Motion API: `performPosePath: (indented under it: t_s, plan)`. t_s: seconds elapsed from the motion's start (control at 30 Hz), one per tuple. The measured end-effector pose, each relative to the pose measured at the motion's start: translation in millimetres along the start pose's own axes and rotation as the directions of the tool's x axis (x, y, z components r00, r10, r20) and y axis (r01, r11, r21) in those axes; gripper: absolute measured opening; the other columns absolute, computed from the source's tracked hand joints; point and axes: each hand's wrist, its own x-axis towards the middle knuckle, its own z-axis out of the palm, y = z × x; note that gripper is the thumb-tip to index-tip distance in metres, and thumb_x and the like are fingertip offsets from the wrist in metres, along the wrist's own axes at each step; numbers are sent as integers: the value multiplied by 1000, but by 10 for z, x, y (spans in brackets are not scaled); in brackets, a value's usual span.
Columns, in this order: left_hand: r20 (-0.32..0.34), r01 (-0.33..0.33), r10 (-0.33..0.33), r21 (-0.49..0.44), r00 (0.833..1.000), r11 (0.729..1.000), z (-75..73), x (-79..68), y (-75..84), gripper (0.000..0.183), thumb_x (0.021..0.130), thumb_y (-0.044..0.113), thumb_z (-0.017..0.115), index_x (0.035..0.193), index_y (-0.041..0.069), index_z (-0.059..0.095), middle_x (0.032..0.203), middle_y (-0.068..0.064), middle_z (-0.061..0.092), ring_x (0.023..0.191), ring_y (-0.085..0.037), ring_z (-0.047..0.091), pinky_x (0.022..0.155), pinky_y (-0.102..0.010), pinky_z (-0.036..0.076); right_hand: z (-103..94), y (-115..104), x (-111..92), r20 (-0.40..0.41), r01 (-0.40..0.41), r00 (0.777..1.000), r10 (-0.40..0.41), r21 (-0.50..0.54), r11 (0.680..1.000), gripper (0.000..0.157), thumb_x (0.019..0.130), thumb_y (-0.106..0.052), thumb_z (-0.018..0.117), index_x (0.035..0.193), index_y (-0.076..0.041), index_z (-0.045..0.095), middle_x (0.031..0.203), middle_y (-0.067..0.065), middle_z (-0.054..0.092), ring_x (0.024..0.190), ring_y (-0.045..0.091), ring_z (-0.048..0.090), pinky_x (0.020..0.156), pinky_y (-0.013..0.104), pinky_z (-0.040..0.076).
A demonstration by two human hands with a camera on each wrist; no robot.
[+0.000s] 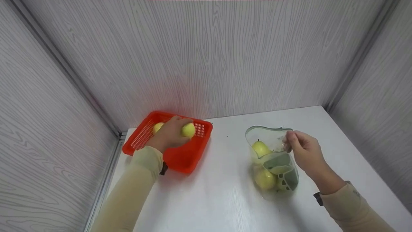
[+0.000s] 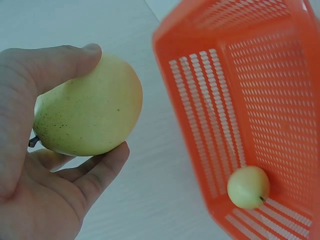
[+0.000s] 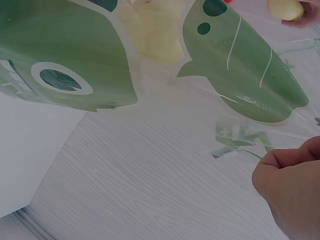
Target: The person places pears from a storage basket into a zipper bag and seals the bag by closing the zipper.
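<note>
Pale wood-grain panels (image 1: 199, 58) enclose a white worktop (image 1: 225, 196) on which a red basket (image 1: 201, 150) serves as the reference point.

Left hand (image 1: 171, 132): positioned above the basket, gripping a pear (image 1: 189, 130). Thumb and fingers wrap opposite sides of the fruit, a hold that probably spreads the load over its smooth, rounded skin. One further pear (image 2: 247, 186) lies inside the basket, against its perforated wall (likely kept from rolling by the corner there).

Right hand (image 1: 303, 150): well to the right of the basket, pinching the rim of a clear bag (image 1: 277, 161) with green printing. The pinch appears to hold the mouth apart and steady the flexible film. Several pears rest inside the bag; their weight presumably helps keep its base down.

Worktop: light and faintly grained, extending in front of and to the right of the basket. Its back edge meets the rear panel behind the basket; dark metal strips mark the panel corners.
</note>
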Motion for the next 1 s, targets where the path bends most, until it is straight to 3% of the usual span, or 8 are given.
performPosePath:
  t_s: [0.27, 0.53, 0.8, 1.0]
  plan:
    - [-30, -101, 101, -2, 994, 995, 30, -21, 276, 67, 90, 29, 80, 151, 34, 51, 138, -3, 52, 122, -26, 55, 104, -48, 55, -5, -2, 3, 1, 4, 1000, -4, 3, 1000, 42, 111, -31, 47, 91, 1, 67, 80, 5, 64, 74, 12, 61, 69, 20, 56]
    - [-51, -216, 217, 19, 975, 976, 9, -18, 469, 62, 92, 27, 76, 150, 29, 53, 135, -4, 55, 116, -24, 58, 101, -43, 56, 20, -20, 25, 10, -15, 1000, 15, 14, 1000, 41, 111, -29, 48, 91, 1, 67, 80, 5, 64, 75, 12, 61, 69, 20, 55]
    - [-67, -250, 251, 32, 966, 968, 33, -22, 631, 63, 91, 27, 79, 147, 31, 54, 141, -6, 52, 120, -26, 58, 101, -45, 57, 38, -20, 38, 48, -16, 999, 16, -7, 1000, 35, 111, -25, 49, 93, -2, 68, 82, 6, 65, 76, 12, 61, 71, 19, 55]
    - [-64, -303, 304, 22, 951, 953, 60, -13, 777, 64, 90, 27, 81, 148, 31, 54, 142, -5, 52, 119, -25, 59, 96, -42, 60, 41, -14, 39, 74, -16, 997, 17, -11, 1000, 40, 111, -31, 48, 94, 0, 67, 82, 8, 64, 77, 14, 62, 72, 21, 55]
